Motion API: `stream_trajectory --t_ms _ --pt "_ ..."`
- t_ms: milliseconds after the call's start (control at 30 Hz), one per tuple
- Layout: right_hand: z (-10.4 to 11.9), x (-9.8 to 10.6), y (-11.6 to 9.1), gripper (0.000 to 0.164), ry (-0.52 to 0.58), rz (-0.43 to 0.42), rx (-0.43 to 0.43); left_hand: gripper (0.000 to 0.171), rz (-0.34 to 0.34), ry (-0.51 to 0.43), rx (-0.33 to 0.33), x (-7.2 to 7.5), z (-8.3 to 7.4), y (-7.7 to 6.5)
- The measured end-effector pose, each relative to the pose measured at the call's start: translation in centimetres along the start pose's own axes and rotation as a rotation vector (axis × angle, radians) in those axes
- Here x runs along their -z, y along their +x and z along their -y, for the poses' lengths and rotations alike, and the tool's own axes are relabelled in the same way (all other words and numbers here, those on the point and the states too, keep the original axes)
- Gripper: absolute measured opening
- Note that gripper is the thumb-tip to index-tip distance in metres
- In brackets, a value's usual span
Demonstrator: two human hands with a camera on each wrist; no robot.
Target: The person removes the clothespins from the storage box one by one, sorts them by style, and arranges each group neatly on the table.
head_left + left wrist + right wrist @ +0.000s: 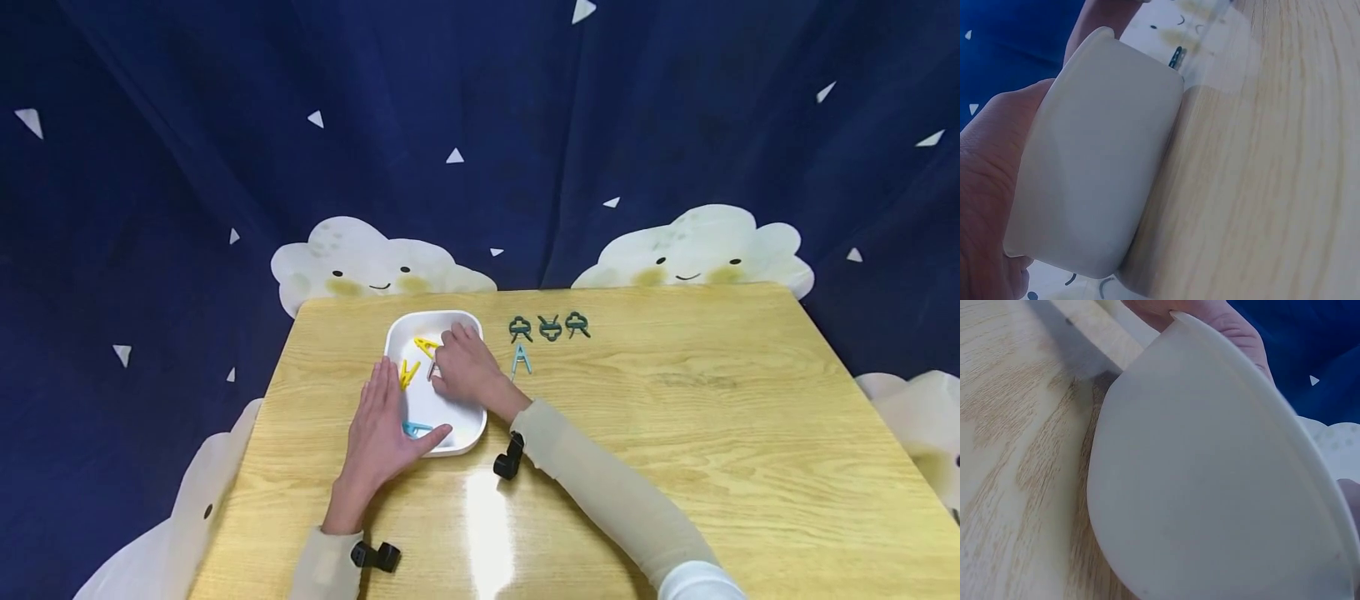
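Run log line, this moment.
left hand: on white tray | right hand: in tray, grip unclear | inside: yellow clips, blue clip | table: green clips, pale-blue clip

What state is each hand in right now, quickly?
Left hand: open, laid against the white tray.
Right hand: over the tray; cannot tell whether it grips the pale clip there.

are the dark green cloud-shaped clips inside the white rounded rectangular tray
No, the three dark green cloud-shaped clips lie in a row on the light wooden table, right of the white rounded rectangular tray.
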State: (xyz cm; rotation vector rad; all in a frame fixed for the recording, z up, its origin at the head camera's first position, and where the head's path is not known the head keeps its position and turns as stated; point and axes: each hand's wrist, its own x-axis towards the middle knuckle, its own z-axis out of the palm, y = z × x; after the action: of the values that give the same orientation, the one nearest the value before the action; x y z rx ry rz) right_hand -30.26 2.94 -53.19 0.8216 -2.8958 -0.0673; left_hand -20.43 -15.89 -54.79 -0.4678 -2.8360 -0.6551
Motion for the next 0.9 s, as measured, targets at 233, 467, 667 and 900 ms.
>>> stream_trajectory --t_ms 233,467,667,900 --pt "-0.08 -0.04 -0.10 0.033 0.034 0.009 0.026 0.137 0.024 0.016 0.008 -0.03 0.07 0.04" --pt "-0.18 0.23 0.05 0.033 0.048 0.031 0.026 0.137 0.013 0.026 0.004 0.09 0.07 0.10" --pt "-0.33 0.20 0.13 0.032 0.090 -0.017 0.008 0.137 0.008 0.012 0.008 0.15 -0.03 0.07" --pt "-0.43 0.11 0.27 0.023 0.111 -0.051 0.043 0.137 0.006 0.016 0.010 0.22 0.06 0.07"
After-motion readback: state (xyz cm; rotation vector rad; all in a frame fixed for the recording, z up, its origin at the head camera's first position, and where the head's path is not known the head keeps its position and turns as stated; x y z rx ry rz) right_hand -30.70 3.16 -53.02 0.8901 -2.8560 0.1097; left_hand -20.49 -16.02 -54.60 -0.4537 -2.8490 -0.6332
